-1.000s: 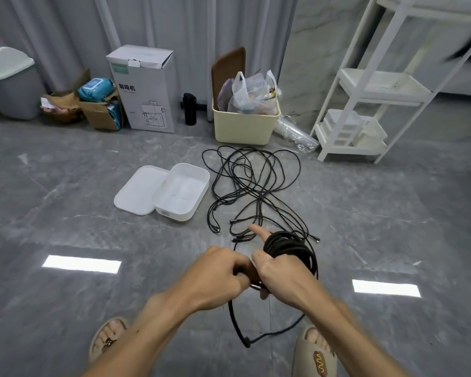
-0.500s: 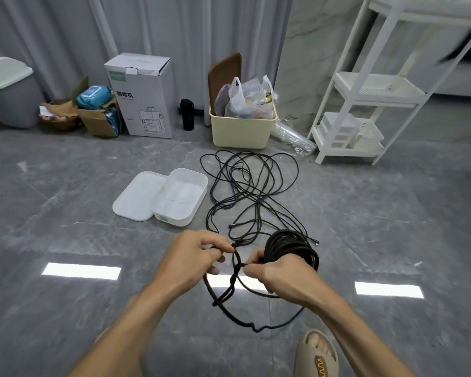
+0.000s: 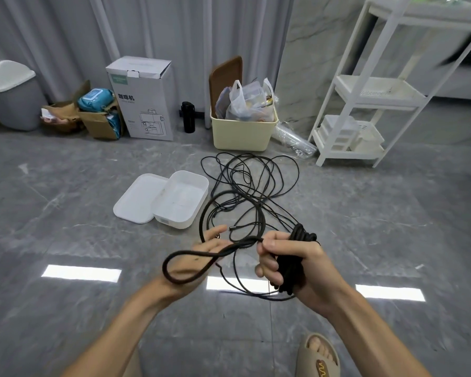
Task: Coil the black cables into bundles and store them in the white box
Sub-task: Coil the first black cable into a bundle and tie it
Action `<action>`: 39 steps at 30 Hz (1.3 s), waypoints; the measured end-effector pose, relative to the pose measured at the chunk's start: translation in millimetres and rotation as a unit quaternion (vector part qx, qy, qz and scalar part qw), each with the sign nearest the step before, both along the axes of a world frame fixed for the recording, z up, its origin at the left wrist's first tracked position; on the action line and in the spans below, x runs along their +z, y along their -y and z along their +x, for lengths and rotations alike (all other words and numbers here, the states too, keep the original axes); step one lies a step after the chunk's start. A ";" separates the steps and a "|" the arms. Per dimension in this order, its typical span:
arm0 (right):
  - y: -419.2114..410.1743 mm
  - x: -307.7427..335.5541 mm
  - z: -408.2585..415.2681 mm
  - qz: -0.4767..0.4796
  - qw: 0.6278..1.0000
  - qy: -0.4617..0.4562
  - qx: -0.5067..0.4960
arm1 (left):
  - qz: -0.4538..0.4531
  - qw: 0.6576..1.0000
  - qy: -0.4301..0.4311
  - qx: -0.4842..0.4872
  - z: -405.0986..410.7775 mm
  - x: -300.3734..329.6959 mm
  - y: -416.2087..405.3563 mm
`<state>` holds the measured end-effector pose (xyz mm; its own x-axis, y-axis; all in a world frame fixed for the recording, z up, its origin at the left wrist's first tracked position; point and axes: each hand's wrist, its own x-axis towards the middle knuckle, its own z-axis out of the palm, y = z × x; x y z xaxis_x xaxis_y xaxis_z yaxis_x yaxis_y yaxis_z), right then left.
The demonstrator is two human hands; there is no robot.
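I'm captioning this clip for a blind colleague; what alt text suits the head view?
A person's right hand grips a coiled black cable bundle while the left hand, fingers straight, carries a loop of its tail. Beyond lie loose black cables and an open white plastic box on the grey floor.

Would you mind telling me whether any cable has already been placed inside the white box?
No, the white box lies open on the floor with nothing black inside, while the right hand grips the coiled bundle.
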<state>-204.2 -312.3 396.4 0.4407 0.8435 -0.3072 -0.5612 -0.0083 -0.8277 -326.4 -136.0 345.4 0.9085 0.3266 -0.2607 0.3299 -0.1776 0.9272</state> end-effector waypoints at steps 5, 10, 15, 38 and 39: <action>-6.6 -0.9 -7.3 -0.040 0.996 -0.078 -0.030 | 0.225 0.969 0.081 0.065 15.0 1.5 25.8; -12.1 -3.0 -9.8 -0.069 0.981 -0.162 -0.086 | 0.239 0.959 0.143 0.059 9.9 10.1 25.7; -11.5 -1.4 -7.7 -0.090 0.969 -0.206 -0.106 | 0.242 0.932 0.190 0.190 10.4 15.9 30.0; -18.0 -0.9 -40.1 -0.131 0.927 -0.343 0.081 | -0.171 0.967 0.114 0.151 20.1 27.4 14.8; -17.3 0.2 -40.2 -0.131 0.925 -0.344 0.088 | -0.231 0.952 0.126 0.159 18.8 30.1 8.7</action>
<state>-244.4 -294.9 396.7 -0.0733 0.7398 -0.6688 -0.9257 -0.3000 -0.2304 -307.6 -144.7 375.5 0.8360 0.4984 -0.2295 0.0553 0.3395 0.9390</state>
